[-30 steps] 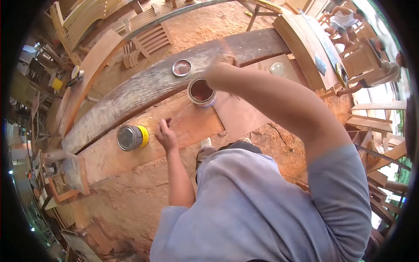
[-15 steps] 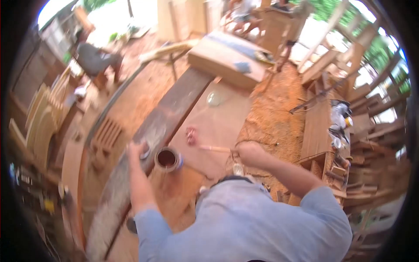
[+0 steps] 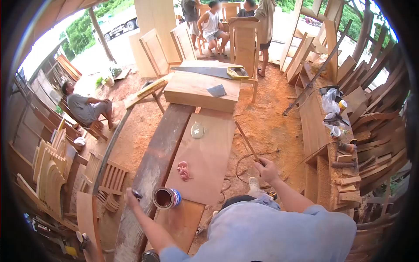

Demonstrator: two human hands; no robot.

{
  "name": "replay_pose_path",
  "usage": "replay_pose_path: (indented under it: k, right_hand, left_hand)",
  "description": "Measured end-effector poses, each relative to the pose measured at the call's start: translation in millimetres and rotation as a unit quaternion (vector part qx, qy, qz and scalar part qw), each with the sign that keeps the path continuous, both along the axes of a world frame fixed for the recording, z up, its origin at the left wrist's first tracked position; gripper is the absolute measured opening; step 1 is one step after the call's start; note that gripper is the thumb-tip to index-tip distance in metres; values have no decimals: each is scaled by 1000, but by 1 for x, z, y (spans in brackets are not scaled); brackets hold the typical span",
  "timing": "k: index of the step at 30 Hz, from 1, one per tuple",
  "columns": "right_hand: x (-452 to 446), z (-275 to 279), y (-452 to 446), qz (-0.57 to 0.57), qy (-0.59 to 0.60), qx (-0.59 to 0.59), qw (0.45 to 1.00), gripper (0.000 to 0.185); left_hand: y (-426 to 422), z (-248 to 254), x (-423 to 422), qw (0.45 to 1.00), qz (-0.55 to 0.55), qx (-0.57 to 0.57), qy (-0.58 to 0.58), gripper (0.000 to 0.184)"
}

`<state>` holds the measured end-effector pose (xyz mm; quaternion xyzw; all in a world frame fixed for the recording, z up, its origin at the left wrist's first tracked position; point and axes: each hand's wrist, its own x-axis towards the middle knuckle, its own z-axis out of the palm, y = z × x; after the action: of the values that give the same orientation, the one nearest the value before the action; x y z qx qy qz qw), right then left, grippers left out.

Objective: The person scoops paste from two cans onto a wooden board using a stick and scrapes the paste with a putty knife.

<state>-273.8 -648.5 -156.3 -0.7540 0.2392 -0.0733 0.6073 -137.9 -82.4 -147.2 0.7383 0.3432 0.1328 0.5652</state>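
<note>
My right hand (image 3: 267,171) is closed round the lower end of a thin wooden stick (image 3: 246,140), which points up and away beyond the board's right edge. My left hand (image 3: 131,198), over the dark plank, closes on a small dark, shiny thing (image 3: 137,194) whose kind does not show clearly. Between my hands stands an open can (image 3: 176,198) with a blue label and brown contents. On the thin wooden board (image 3: 211,153) lie a reddish-pink dollop of paste (image 3: 183,171) and, farther off, a pale, glossy blob (image 3: 197,130).
A dark plank (image 3: 150,159) runs along the board's left side. Beyond it, a handsaw (image 3: 205,70) and a grey sheet (image 3: 216,90) lie on a wooden block (image 3: 192,92). A cluttered bench (image 3: 316,135) is on the right. A person (image 3: 85,107) sits at left; several others are behind.
The stick has swung from pointing left over the board to pointing forward, past its right edge. My right hand has moved right. The view now reaches farther ahead.
</note>
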Motion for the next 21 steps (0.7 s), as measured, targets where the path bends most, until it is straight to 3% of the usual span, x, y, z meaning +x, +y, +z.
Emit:
replay_pose_path:
  k: [2, 3, 4, 7, 11, 15, 17, 21]
  right_hand:
    - [28, -21, -4, 24, -37, 7, 999, 27]
    - [43, -27, -6, 46, -68, 6, 997, 27]
    - [49, 9, 3, 58, -43, 46, 996, 27]
    - [88, -6, 3, 98, -122, 7, 988, 28]
    - [116, 22, -11, 164, -91, 75, 979, 23]
    - [136, 20, -38, 182, -154, 82, 968, 21]
    - [141, 19, -56, 183, -141, 100, 968, 21]
    - [141, 26, -90, 177, -101, 98, 974, 24]
  left_hand:
    - [-14, 4, -36, 982, -13, -16, -186, 39]
    - [-16, -7, -50, 974, -9, 37, -221, 36]
    - [-24, -16, -60, 963, -4, 89, -256, 34]
    - [-101, 12, -103, 945, 15, 249, -212, 40]
    - [-150, -1, -121, 891, 39, 430, -142, 49]
    - [-154, -12, -119, 859, 34, 492, -136, 46]
    - [-157, 3, -115, 853, 42, 515, -67, 47]
    - [-139, 5, -100, 886, 18, 464, 9, 46]
